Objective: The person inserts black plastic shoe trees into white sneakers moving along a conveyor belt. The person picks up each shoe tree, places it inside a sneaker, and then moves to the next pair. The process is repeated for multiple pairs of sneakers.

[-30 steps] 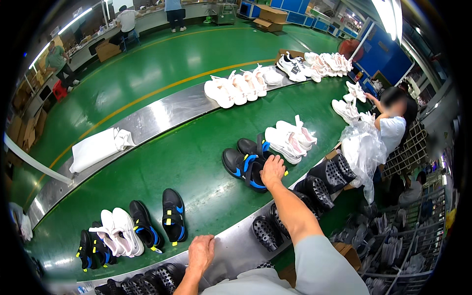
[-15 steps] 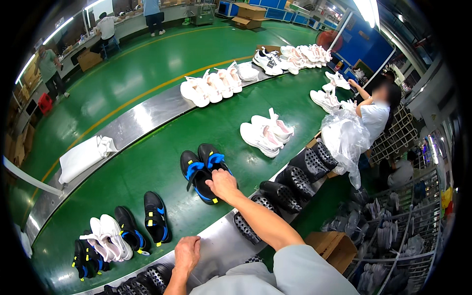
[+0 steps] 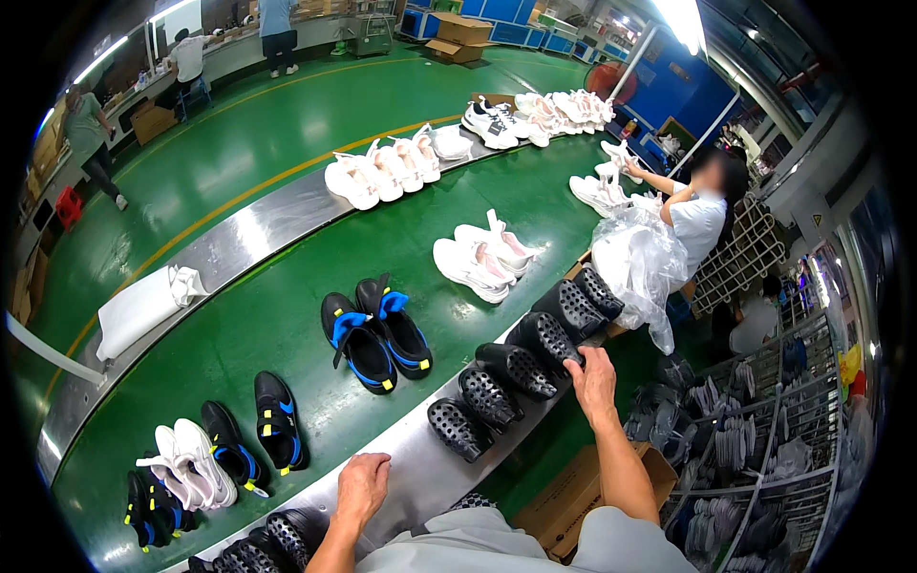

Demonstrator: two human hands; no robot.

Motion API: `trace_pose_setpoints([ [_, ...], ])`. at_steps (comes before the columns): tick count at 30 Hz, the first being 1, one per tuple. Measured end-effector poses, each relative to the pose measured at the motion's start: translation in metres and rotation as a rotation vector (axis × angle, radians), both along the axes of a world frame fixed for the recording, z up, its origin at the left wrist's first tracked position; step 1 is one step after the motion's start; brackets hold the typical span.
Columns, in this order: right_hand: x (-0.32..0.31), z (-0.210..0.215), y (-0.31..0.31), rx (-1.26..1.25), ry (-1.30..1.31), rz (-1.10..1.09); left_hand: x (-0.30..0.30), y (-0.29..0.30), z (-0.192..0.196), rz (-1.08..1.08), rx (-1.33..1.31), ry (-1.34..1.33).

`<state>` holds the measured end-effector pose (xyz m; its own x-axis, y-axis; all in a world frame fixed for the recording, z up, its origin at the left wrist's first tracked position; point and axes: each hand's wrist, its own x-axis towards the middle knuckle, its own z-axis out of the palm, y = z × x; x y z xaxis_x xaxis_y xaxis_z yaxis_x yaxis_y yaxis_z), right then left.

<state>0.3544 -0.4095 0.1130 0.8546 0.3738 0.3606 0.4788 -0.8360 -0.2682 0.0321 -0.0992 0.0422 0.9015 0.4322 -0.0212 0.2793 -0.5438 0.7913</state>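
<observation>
My right hand point(image 3: 592, 380) lies at the near end of a row of black perforated shoe pieces point(image 3: 492, 396) lined up on the metal rail point(image 3: 420, 473), its fingers touching one piece point(image 3: 549, 339). Whether it grips that piece is unclear. My left hand point(image 3: 363, 487) rests flat on the same rail, lower left, holding nothing. A pair of black shoes with blue straps point(image 3: 377, 339) stands on the green belt point(image 3: 287, 306), apart from both hands.
A white pair point(image 3: 482, 258) and other black and white shoes point(image 3: 215, 454) sit on the belt. A co-worker point(image 3: 697, 215) handles a clear plastic bag point(image 3: 635, 263) at the right. A cardboard box point(image 3: 559, 501) and wire racks point(image 3: 755, 439) stand beside me.
My right hand has let go of the black and blue pair on the belt and drawn back right to the row of black perforated pieces. My left hand stays on the rail.
</observation>
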Motion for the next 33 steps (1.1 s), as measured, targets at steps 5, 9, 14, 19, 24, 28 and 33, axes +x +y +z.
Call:
trace_pose_setpoints([
  [5, 0.019, 0.004, -0.006, 0.073, 0.025, -0.029, 0.008, -0.008, -0.002, -0.016, -0.001, -0.014],
  [9, 0.015, 0.018, -0.006, 0.124, 0.070, -0.028, 0.011, -0.016, -0.004, -0.010, -0.009, -0.026],
  [14, 0.005, 0.053, -0.003, 0.197, -0.141, 0.032, 0.020, -0.020, 0.001, 0.018, -0.077, -0.004],
  [19, -0.040, 0.067, 0.056, 0.702, 0.491, 0.025, 0.062, -0.015, 0.027, 0.117, -0.802, 0.008],
  [24, -0.101, 0.032, 0.132, 0.628, 0.855, 0.316, 0.130, -0.008, 0.043, 0.009, -1.468, -0.310],
  [28, -0.097, 0.037, 0.174, 0.229, 0.886, 0.479, 0.125, 0.015, 0.015, 0.151, -1.631, -0.496],
  [33, -0.068, 0.010, 0.198, -0.136, 0.792, 0.570, 0.127, 0.019, -0.010, 0.262, -1.716, -0.563],
])
